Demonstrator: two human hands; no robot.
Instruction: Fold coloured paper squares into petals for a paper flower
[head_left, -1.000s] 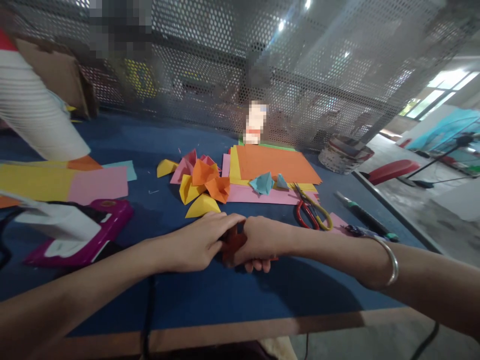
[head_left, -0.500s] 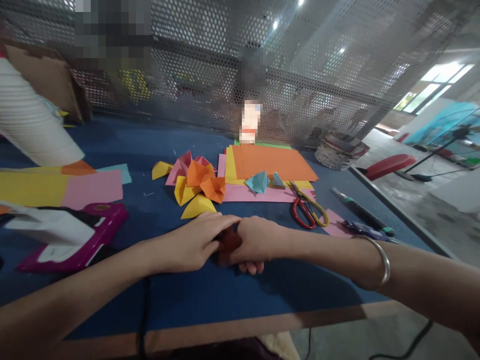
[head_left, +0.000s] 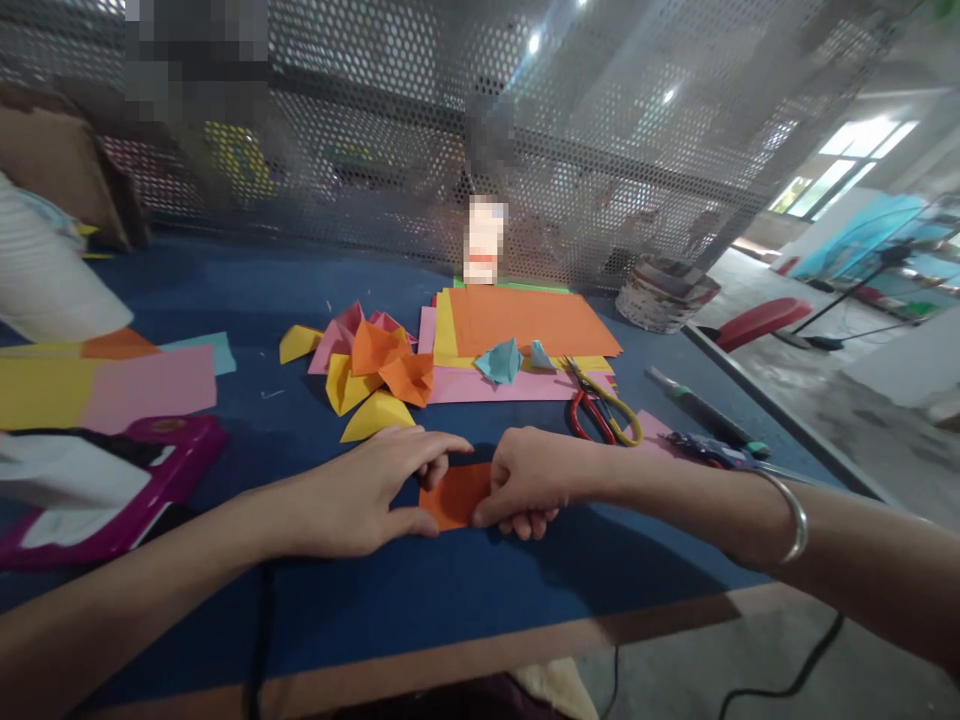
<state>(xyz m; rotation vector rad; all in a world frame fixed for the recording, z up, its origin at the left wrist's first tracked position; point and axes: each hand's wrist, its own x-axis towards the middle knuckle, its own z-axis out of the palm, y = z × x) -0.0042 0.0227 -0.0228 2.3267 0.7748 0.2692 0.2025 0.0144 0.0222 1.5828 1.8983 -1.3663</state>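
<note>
A small piece of orange paper [head_left: 459,496] is between my hands, just above or on the blue tabletop. My right hand [head_left: 529,480] is closed on its right edge, thumb toward the front. My left hand [head_left: 360,490] reaches in from the other side, thumb and index finger apart in a curve around the paper's left end. Its thumb tip is at the near left corner, and the other fingers are partly curled and partly hidden. Just beyond the left hand lie folded yellow paper [head_left: 377,415] and folded orange pieces [head_left: 379,348].
Sheets of orange paper [head_left: 532,320] lie at the back, with folded light-blue paper [head_left: 501,362] and scissors [head_left: 600,405] in front. A utility knife [head_left: 709,412] is to the right. A purple and white tool [head_left: 172,460] stands left. A perforated metal screen [head_left: 360,130] rises behind.
My hands were together over the paper, covering most of it. They have moved apart, and the orange paper shows between them. The whole view has shifted slightly.
</note>
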